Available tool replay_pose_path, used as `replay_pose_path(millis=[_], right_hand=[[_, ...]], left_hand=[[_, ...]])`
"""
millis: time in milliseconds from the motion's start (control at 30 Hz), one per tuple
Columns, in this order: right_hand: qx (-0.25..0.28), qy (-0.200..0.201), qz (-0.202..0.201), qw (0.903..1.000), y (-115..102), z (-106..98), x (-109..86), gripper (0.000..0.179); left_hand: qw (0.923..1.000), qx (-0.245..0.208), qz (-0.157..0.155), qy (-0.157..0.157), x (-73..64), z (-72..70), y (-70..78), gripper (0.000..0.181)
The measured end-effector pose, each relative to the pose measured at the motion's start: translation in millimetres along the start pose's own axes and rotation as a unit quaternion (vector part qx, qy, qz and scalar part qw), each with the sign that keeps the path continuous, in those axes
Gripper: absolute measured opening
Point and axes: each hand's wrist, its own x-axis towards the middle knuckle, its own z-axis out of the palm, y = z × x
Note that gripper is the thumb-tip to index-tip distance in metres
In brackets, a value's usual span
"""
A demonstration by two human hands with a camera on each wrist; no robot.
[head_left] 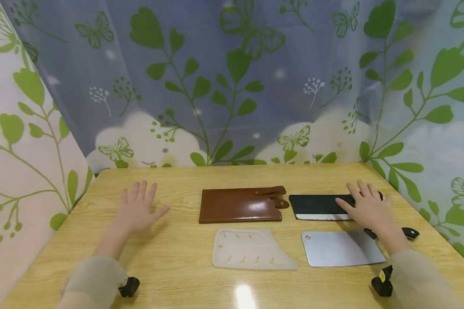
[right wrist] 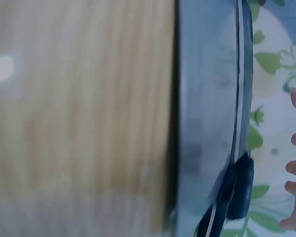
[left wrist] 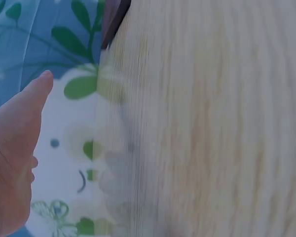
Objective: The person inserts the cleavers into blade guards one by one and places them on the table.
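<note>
My left hand (head_left: 137,210), fingers spread, is over the left part of the table and holds nothing. To its right lies a brown leather knife sheath (head_left: 236,206) with snap straps at its right end. My right hand (head_left: 369,208), fingers spread too, is above the handle end of a black cleaver (head_left: 319,205) with a pale cutting edge, partly hiding it. Nearer to me lies a silver cleaver (head_left: 340,249), its black handle (head_left: 410,233) partly behind my right forearm. Left of that cleaver is a whitish translucent blade guard (head_left: 249,249) with small slots.
The wood-grain table (head_left: 170,266) has a bright light reflection near its front. A curtain (head_left: 201,107) with green leaves and butterflies hangs behind the table and along both sides. Each wrist wears a black camera (head_left: 129,286).
</note>
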Motion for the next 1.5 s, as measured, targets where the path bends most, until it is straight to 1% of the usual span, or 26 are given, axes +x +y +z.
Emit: replay_pose_path(millis=[100, 200, 300, 467, 533, 667, 733, 800, 967, 1033, 1167, 1233, 1367, 1500], right_hand=[[-0.002, 0.004, -0.006, 1.0, 15, -2, -6.9, 0.082], [-0.001, 0.025, -0.018, 0.9995, 32, -4, -14.4, 0.076], [-0.001, 0.054, -0.038, 0.9978, 47, -4, -21.6, 0.066], [-0.026, 0.084, -0.067, 0.9939, 65, -9, -32.9, 0.053], [-0.036, 0.099, -0.084, 0.9909, 70, -11, -37.8, 0.047], [-0.042, 0.114, -0.124, 0.9849, 78, -14, -45.5, 0.043], [-0.045, 0.106, -0.138, 0.9837, 81, -14, -47.2, 0.045], [-0.047, 0.086, -0.144, 0.9847, 84, -14, -48.5, 0.048], [-0.033, 0.008, -0.138, 0.9899, 89, -10, -51.0, 0.052], [-0.029, -0.008, -0.143, 0.9893, 90, -7, -51.8, 0.052], [-0.024, -0.016, -0.167, 0.9855, 88, -1, -52.7, 0.048], [-0.023, -0.014, -0.179, 0.9835, 86, 1, -52.6, 0.044], [-0.026, -0.021, -0.185, 0.9821, 79, 1, -50.9, 0.035], [-0.034, -0.034, -0.179, 0.9826, 77, 1, -47.7, 0.03]], left_hand=[[0.9996, 0.015, 0.021, 0.007, 1.7, 1.5, 11.9, 0.094], [0.9984, 0.035, 0.041, 0.016, 2.9, 1.5, 27.3, 0.096], [0.9964, 0.046, 0.064, 0.03, 2.6, -1.5, 44.9, 0.097], [0.9905, 0.069, 0.107, 0.054, 0.4, -5.6, 73.3, 0.093], [0.9879, 0.076, 0.124, 0.055, -0.8, -5.1, 84.6, 0.089], [0.9831, 0.083, 0.157, 0.046, -4.5, -0.9, 106.0, 0.083], [0.9803, 0.086, 0.174, 0.039, -7.1, 1.0, 116.0, 0.083], [0.976, 0.094, 0.193, 0.037, -9.1, 3.2, 124.5, 0.083], [0.9698, 0.077, 0.231, 0.014, -14.1, 9.7, 140.6, 0.085], [0.9671, 0.073, 0.244, -0.002, -15.3, 13.0, 145.3, 0.09], [0.9597, 0.088, 0.264, -0.039, -14.8, 20.0, 152.6, 0.103], [0.9565, 0.088, 0.273, -0.052, -14.6, 22.8, 155.4, 0.108], [0.9494, 0.091, 0.295, -0.059, -13.9, 26.8, 160.2, 0.11], [0.9432, 0.093, 0.311, -0.068, -12.4, 28.5, 165.3, 0.108]])
